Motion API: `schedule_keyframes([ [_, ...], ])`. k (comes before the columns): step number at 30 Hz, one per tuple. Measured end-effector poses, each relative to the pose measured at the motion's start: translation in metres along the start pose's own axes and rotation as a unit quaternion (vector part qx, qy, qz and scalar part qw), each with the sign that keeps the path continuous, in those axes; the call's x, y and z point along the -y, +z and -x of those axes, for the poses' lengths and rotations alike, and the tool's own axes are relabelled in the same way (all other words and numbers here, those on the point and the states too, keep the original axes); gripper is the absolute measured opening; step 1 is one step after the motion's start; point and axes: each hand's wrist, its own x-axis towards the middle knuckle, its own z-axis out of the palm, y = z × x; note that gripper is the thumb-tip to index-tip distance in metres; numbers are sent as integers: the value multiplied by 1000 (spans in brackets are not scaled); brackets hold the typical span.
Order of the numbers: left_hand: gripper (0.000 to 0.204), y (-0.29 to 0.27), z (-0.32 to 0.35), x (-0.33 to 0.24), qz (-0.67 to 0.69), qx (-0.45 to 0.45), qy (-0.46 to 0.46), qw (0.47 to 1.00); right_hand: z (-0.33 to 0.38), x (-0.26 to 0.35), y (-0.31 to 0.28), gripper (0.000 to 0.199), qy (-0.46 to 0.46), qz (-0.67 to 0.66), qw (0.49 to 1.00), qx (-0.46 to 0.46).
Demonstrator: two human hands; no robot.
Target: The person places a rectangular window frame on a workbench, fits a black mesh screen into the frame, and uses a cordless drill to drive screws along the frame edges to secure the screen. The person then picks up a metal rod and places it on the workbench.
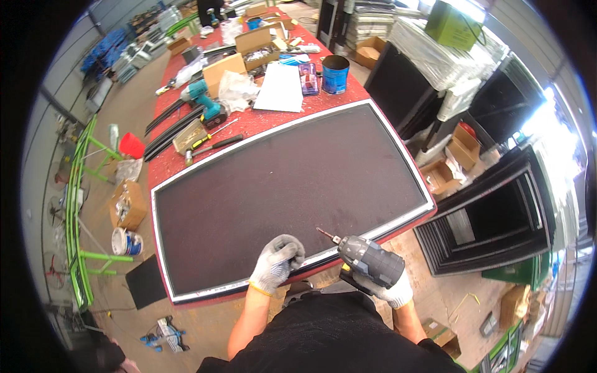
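Note:
A large dark mesh-like panel (280, 193) with a white-edged frame (404, 219) lies flat on the red table (158, 171) in front of me. My right hand (400, 292), in a white work glove, grips a dark grey cordless drill (373, 260). The drill's bit points left over the panel's near edge. My left hand (278, 264), gloved in grey and white, is held over that same edge, left of the bit. Its fingers are curled together, and anything between them is too small to make out.
Beyond the panel lie a teal cordless drill (204, 101), a hammer (225, 143), a white sheet (280, 90) and a blue can (336, 76). Stacked dark frames (435, 252) lean at the right. A cardboard box (129, 206) and a white bucket (126, 241) stand left of the table.

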Motion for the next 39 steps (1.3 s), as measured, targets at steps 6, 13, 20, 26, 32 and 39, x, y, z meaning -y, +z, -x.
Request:
schedule_keyframes([
  [6,28,110,-28,29,118,27,54,991,30,-55,-56,49,-40,-20,998,35],
  [13,21,197,-58,59,256,62,22,964,63,-75,-130,43,-5,48,999,21],
  [20,18,230,-74,80,327,127,-16,936,83,-91,-148,41,5,72,997,-24],
  [26,18,228,-83,85,139,83,-9,987,99,-106,-151,40,35,47,998,-25],
  [32,22,229,-99,78,107,96,-93,985,98,-96,-148,44,80,76,994,-16],
  [39,30,214,-187,38,-525,96,-10,845,117,-73,-123,51,337,8,921,-196],
])
